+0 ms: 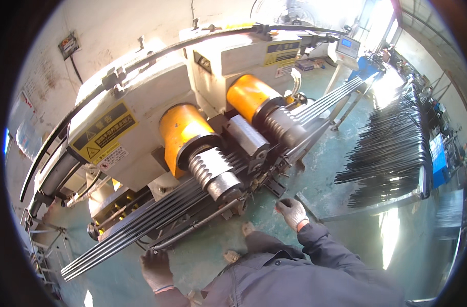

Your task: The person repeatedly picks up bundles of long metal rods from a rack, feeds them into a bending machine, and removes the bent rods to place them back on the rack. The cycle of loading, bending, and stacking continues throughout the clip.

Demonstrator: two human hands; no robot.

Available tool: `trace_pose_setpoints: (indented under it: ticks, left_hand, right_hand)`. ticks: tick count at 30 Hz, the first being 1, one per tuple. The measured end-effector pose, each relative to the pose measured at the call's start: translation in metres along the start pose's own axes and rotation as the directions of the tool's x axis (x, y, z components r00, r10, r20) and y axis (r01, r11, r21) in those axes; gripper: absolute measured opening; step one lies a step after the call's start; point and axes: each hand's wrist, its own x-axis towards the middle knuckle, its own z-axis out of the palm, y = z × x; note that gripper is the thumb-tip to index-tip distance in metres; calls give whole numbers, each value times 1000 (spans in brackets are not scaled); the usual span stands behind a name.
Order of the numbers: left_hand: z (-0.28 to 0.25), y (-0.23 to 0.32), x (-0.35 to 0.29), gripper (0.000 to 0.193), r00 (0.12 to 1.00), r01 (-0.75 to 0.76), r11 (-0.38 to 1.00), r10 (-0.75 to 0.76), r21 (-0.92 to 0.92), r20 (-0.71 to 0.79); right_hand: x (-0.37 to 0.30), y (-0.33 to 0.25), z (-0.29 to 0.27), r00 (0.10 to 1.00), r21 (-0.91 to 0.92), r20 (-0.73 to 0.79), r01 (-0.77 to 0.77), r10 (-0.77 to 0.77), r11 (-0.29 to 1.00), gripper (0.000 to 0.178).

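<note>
My left hand [156, 270], in a light glove with dark fingers, is at the near left end of the machine's front rail [203, 221]. Its fingers are dark and blurred, so their grip cannot be told. My right hand [291, 213], in a pale glove with a reddish fingertip, is curled closed in front of the machine, beside a thin flat metal strip [306, 205]. What it holds, if anything, is hidden. Several dark metal rods [136, 233] lie side by side through the machine [156, 138], under two ridged rollers [213, 171] with orange housings [185, 128].
A large stack of dark rods [389, 148] lies on a rack at the right. Rods [333, 100] also extend out at the machine's far side, near a control panel [346, 47] on a stand. My shoes [232, 256] stand on the green floor [203, 256].
</note>
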Motion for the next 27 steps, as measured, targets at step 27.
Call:
trace_pose_setpoints:
  ticks: [27]
  left_hand:
    - [-133, 329, 53, 58, 851, -459, 686, 159, -564, -500]
  right_hand:
    - [81, -198, 37, 992, 879, -62, 105, -107, 466, 50]
